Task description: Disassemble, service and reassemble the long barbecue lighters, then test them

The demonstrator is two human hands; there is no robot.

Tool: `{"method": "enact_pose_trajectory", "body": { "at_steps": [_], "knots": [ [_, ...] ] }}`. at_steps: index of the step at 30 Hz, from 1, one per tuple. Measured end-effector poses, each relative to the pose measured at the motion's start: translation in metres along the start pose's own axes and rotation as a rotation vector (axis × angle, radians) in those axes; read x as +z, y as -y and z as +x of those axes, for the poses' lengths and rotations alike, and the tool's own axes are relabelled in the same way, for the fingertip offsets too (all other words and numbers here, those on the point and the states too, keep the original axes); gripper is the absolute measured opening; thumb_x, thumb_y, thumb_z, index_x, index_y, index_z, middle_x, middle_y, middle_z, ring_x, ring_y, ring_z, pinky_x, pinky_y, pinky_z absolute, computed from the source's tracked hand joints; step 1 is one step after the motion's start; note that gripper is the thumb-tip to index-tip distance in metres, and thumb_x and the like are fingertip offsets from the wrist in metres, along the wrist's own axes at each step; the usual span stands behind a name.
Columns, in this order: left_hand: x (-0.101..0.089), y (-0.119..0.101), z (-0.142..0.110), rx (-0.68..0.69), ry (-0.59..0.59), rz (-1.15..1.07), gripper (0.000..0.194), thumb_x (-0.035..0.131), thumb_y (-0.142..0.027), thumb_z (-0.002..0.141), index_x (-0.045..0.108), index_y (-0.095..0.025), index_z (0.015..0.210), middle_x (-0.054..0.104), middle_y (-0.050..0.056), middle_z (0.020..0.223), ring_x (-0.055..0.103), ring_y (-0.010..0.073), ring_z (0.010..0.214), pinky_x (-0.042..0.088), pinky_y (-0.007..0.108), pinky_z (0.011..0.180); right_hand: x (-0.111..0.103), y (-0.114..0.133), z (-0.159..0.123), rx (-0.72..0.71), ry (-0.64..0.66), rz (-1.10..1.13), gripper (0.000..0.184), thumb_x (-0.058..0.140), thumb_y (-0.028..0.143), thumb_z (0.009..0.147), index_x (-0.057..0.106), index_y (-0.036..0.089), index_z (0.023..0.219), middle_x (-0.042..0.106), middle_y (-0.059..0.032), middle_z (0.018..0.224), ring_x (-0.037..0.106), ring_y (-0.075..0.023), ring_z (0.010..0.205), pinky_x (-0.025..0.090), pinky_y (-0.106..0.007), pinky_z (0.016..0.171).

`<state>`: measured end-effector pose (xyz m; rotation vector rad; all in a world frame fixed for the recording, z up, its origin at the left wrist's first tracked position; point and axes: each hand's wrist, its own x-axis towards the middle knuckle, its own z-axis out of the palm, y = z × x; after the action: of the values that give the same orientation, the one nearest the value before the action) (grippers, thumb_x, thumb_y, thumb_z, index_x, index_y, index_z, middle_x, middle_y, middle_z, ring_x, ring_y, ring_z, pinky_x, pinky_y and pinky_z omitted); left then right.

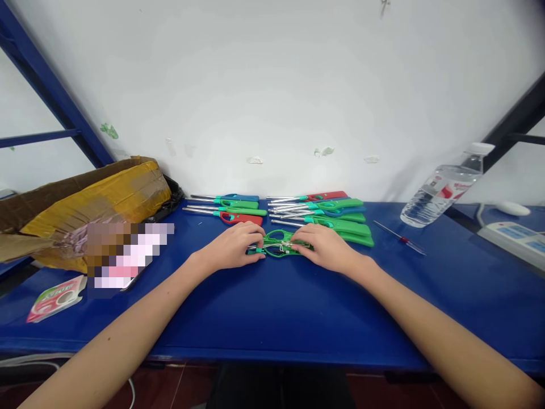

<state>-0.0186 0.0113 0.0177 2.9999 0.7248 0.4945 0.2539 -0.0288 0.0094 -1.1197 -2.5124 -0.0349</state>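
While fingers of the left hand [235, 245] and right hand [327, 247] pinch a curvy green plastic lighter [274, 245], a clear bottle [418, 208] wears a blurry red label [450, 191].

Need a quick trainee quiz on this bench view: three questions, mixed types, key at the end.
1. True or false: the person's left hand and right hand are both on one opened green-and-teal plastic lighter.
2. Which is nearer the right hand than the left?
A) brown cardboard box
B) clear plastic water bottle
3. Fill in: the slim metal-shafted tool lies on a glossy tabletop coloured ____.

Key: 1 true; 2 B; 3 blue.
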Motion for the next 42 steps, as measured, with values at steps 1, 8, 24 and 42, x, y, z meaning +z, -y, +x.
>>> {"method": "enact_pose_trajectory", "body": {
  "at_steps": [1, 8, 24, 42],
  "knots": [
    [0.0, 0.0, 0.0, 0.001, -0.004, -0.001, 0.015, 0.065, -0.031, 0.088, 0.062, -0.017, 0.087, 0.063, 0.01, 0.114, 0.06, 0.0248, 0.104, 0.047, 0.038, 0.091, -0.001, 0.0, 0.0, 0.008, -0.008, -0.007, 0.023, 0.051, 0.032, 0.097, 0.07, 0.018, 0.101, 0.071, -0.0082, 0.098, 0.065, -0.0222, 0.091, 0.048, -0.035, 0.079],
    [0.005, -0.011, 0.003, -0.018, -0.07, -0.128, 0.016, 0.061, -0.033, 0.092, 0.062, -0.018, 0.096, 0.063, 0.007, 0.11, 0.06, 0.0204, 0.102, 0.048, 0.034, 0.091, -0.009, 0.004, -0.003, 0.065, -0.095, -0.055, 0.022, 0.051, 0.033, 0.096, 0.067, 0.017, 0.1, 0.07, -0.0077, 0.09, 0.063, -0.0216, 0.085, 0.047, -0.033, 0.072],
    [0.02, -0.021, 0.007, -0.139, -0.194, -0.064, 0.028, 0.054, -0.036, 0.096, 0.061, -0.019, 0.118, 0.058, 0.011, 0.122, 0.055, 0.0246, 0.114, 0.046, 0.042, 0.1, -0.006, 0.006, -0.002, 0.071, 0.038, -0.043, 0.023, 0.051, 0.031, 0.096, 0.069, 0.018, 0.104, 0.069, -0.0096, 0.098, 0.062, -0.0242, 0.09, 0.05, -0.038, 0.077],
    [0.005, -0.005, -0.004, -0.047, -0.001, 0.03, 0.029, 0.063, -0.037, 0.09, 0.066, -0.017, 0.111, 0.058, 0.014, 0.122, 0.056, 0.0286, 0.113, 0.046, 0.044, 0.098, 0.007, 0.009, -0.005, -0.057, -0.029, 0.101, 0.024, 0.053, 0.03, 0.095, 0.067, 0.022, 0.113, 0.068, -0.0105, 0.109, 0.063, -0.0235, 0.099, 0.052, -0.04, 0.087]
  ]
}}
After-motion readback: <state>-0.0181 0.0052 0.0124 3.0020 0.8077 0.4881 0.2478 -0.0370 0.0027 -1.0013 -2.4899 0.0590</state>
